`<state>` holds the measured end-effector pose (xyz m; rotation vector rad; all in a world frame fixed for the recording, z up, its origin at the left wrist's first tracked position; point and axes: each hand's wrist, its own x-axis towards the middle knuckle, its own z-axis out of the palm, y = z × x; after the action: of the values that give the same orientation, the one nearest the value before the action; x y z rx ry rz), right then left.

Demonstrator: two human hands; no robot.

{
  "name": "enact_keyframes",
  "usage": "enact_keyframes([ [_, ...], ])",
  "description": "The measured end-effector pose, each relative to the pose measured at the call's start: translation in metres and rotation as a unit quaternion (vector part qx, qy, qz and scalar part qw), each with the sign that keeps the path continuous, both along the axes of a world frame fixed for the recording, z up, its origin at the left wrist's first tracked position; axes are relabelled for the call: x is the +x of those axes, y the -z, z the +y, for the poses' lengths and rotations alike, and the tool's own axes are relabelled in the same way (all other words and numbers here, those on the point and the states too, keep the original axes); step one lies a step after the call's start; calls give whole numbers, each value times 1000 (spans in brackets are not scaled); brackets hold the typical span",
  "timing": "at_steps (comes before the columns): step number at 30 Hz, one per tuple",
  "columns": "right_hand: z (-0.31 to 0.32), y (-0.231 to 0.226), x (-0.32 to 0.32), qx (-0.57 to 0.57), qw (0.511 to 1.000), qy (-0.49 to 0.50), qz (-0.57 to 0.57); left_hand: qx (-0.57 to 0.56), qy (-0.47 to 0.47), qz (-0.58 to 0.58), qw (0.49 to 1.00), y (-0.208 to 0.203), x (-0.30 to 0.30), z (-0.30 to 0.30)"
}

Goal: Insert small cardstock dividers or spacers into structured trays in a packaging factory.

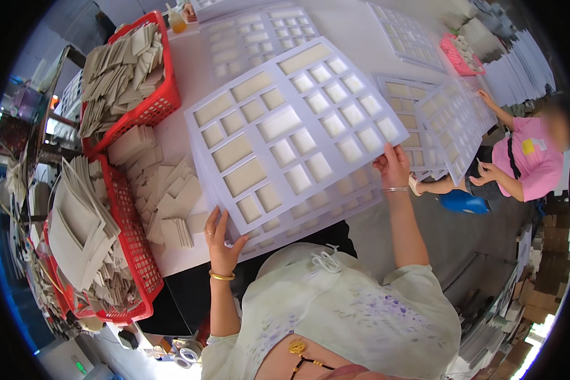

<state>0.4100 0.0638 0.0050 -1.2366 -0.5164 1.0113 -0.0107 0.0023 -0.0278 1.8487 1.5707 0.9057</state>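
Note:
A large white multi-opening photo mat (330, 158) lies tilted before me, its windows mostly filled with beige or white panels. My right hand (392, 166) grips its right corner, thumb and fingers closed on the edge. By the near left corner, my left hand (220, 247) has its fingers spread, with fingertips at the edge of the boards; whether it touches the top mat or those beneath, I cannot tell. More similar mats (354, 192) show underneath, partly covered. Left of them, loose grey-beige cardboard pieces (177, 197) are heaped on the table.
Two red plastic baskets, one farther (171, 76) and one nearer (130, 234), hold cardboard pieces at the left. Other mats (453, 117) overlap on the table at right, near a co-worker in pink (538, 168). A pink basket (460, 56) stands beyond.

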Motion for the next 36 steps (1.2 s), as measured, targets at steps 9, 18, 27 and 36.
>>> enact_keyframes([
  [9, 16, -12, 226, 60, 977, 200, 43, -12, -5, 2, 1000, -7, 1, 0],
  [18, -71, -17, 518, -118, 928, 337, -109, -17, 13, -33, 999, -2, 3, 5],
  [27, 65, 19, 402, -98, 853, 225, -461, -8, 0, -30, 1000, -5, 1, 4],
  [36, 214, -19, 17, 81, 834, -212, -502, 33, 11, -57, 998, 7, -1, 2],
])
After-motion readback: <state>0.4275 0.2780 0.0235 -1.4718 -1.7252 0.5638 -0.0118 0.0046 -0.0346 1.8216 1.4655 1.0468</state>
